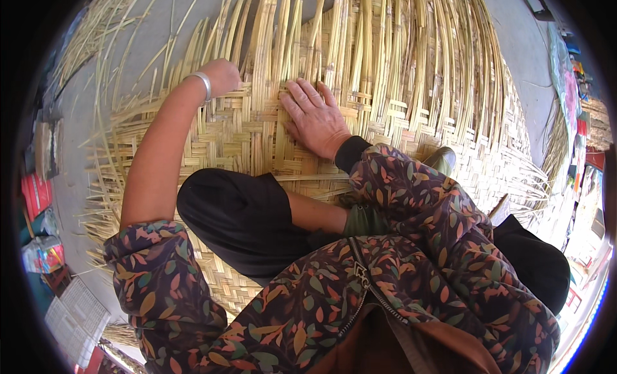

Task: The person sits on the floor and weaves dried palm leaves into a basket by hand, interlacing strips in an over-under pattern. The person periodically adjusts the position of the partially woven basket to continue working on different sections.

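A large woven mat [225, 126] of pale yellow split cane lies on the ground under me, its weave tight on the near side. Long loose uprights [360, 46] run away from the woven edge toward the far side. At that edge, left of centre, my left hand [222, 77] is closed in a fist, with a metal bangle [204, 85] on the wrist. Its fingers are turned down among the strips, so what they grip is hidden. My right hand [315, 120] lies flat on the weave, fingers stretched toward the uprights and holding nothing.
My bent leg in black cloth [238, 213] and a green shoe [442, 159] rest on the mat. Loose strips [96, 33] lie at the far left. Bags [44, 253] and a white crate [78, 319] stand at the left; assorted goods line the right edge.
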{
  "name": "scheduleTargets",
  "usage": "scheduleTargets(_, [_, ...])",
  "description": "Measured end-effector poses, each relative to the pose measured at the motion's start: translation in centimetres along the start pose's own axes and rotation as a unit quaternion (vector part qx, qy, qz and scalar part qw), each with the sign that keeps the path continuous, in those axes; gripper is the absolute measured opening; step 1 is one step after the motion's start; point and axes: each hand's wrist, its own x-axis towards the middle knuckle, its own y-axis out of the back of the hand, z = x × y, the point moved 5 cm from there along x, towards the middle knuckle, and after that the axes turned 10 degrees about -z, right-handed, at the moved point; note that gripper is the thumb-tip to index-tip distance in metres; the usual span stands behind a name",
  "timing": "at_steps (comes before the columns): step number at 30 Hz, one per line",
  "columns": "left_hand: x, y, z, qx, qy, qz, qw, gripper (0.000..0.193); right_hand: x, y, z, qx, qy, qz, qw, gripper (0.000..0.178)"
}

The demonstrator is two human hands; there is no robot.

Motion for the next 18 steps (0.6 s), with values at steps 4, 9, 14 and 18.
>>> scheduleTargets(4, [0.3,-0.2,0.3,0.054,0.002,-0.052,0.997,0.015,0.4,0.2,0.0,0.002,0.015,-0.005,1.000,0.050])
scheduleTargets(9, [-0.2,-0.9,0.1,-0.120,0.077,-0.117,0.983,0.016,0.3,0.4,-0.2,0.018,0.039,-0.004,0.999,0.048])
scheduleTargets(14, [-1.3,-1.3,0.9,-0.097,0.056,-0.063,0.992,0.019,0.0,0.1,-0.3,0.010,0.041,0.005,0.999,0.048])
scheduleTargets(18, [-1.7,-1.4,1.6,0.039,0.018,0.003,0.999,0.021,-0.2,0.1,-0.6,-0.006,0.043,0.001,0.999,0.047])
